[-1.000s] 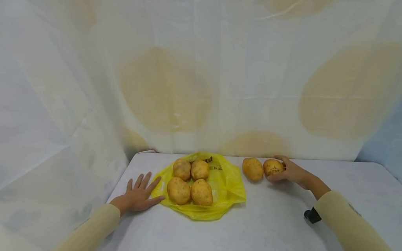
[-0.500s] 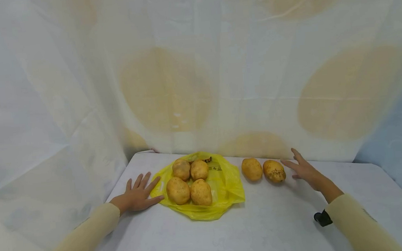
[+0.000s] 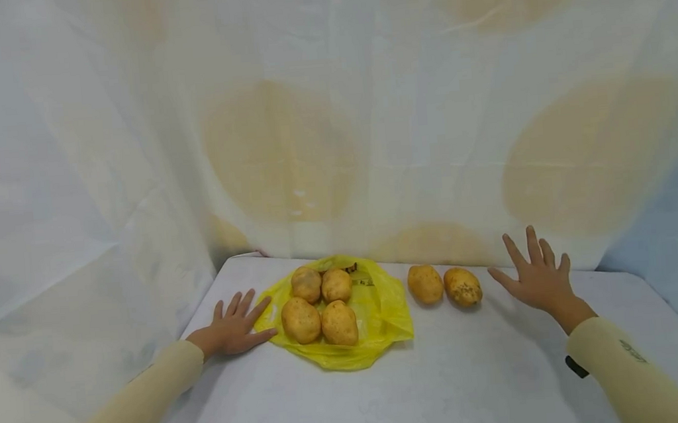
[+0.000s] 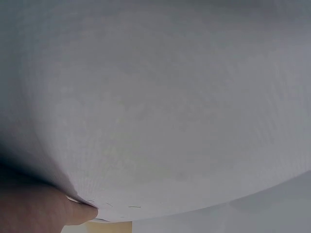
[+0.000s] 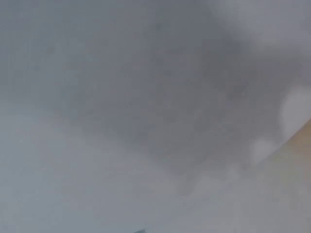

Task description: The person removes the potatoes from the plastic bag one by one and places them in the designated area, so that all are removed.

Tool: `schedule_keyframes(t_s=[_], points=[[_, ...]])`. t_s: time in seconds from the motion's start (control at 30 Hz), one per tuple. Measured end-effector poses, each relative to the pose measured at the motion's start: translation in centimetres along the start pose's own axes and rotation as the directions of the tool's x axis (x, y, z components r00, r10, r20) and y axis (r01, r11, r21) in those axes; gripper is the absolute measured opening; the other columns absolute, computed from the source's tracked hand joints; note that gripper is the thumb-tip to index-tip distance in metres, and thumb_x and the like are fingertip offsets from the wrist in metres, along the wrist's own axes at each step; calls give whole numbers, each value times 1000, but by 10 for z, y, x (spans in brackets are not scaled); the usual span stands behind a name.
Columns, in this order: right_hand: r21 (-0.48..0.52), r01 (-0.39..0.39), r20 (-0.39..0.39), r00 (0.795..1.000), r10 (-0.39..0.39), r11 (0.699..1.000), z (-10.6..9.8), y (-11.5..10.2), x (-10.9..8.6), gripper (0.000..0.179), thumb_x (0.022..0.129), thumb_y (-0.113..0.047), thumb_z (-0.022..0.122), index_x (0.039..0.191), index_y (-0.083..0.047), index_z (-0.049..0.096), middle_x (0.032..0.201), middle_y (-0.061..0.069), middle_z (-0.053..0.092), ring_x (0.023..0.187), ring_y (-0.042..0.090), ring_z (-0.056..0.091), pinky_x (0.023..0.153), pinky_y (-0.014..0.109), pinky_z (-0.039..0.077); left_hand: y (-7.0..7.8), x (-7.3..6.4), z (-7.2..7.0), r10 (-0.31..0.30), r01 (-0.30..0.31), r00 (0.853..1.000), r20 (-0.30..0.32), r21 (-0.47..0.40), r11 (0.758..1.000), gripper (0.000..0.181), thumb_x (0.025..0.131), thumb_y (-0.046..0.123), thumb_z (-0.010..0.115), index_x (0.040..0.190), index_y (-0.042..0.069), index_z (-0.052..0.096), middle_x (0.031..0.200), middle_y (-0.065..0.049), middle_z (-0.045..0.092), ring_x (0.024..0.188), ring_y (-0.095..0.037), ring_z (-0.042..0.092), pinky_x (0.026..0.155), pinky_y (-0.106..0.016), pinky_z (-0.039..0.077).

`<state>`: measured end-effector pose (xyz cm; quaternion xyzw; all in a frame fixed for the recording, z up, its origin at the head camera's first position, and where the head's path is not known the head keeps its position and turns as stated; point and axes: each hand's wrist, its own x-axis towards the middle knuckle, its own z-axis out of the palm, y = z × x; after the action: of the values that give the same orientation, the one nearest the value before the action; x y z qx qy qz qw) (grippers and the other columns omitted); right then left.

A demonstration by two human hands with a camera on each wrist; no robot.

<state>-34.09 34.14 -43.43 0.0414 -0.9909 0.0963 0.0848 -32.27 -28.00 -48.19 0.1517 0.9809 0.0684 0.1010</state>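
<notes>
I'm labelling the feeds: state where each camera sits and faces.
Head: head-worn, facing forward and down at potatoes and a yellow bag; left hand, right hand, sleeves show.
Left wrist: wrist-worn, facing the white table; part of the left hand shows.
Right wrist: wrist-worn, facing the table, blurred; no hand discernible.
Head and left wrist share the left hand.

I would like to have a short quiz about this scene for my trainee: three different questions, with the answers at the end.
1. Which hand is nearer to the yellow bag?
2. How many potatoes lie on the bag, and how many on the bare table?
3. True or false: the right hand is gripping a potato.

Key:
1. The left hand.
2. Four on the bag, two on the table.
3. False; its fingers are spread and it holds nothing.
</notes>
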Motion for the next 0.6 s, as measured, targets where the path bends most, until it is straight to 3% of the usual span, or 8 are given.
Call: schedule_keyframes(t_s=[0.13, 0.43, 0.6], points=[[-110, 48, -45, 998, -53, 993, 0, 4, 1, 87, 94, -71, 36, 160, -27, -1, 162, 16, -27, 144, 58, 4, 102, 82, -6, -2, 2, 0, 11, -11, 1000, -12, -12, 1000, 88, 92, 73, 41, 159, 19, 19, 165, -24, 2, 149, -52, 1, 110, -74, -5], [-211, 156, -154, 970, -190, 965, -2, 10, 0, 82, 96, -63, 41, 160, -30, 1, 164, 10, -25, 149, 47, 1, 109, 75, -1, -3, 3, 3, 15, -15, 1000, -6, -31, 999, 90, 92, 74, 42, 159, 18, 19, 164, -26, 2, 147, -54, 1, 109, -74, -7], [-227, 181, -182, 957, -224, 957, -1, 7, 2, 84, 96, -61, 44, 160, -30, -1, 165, 10, -23, 150, 45, 0, 112, 72, 0, -6, 3, 4, 9, -10, 1000, -7, -19, 1000, 90, 91, 75, 40, 159, 19, 19, 164, -25, 2, 148, -54, 1, 109, -74, -8]])
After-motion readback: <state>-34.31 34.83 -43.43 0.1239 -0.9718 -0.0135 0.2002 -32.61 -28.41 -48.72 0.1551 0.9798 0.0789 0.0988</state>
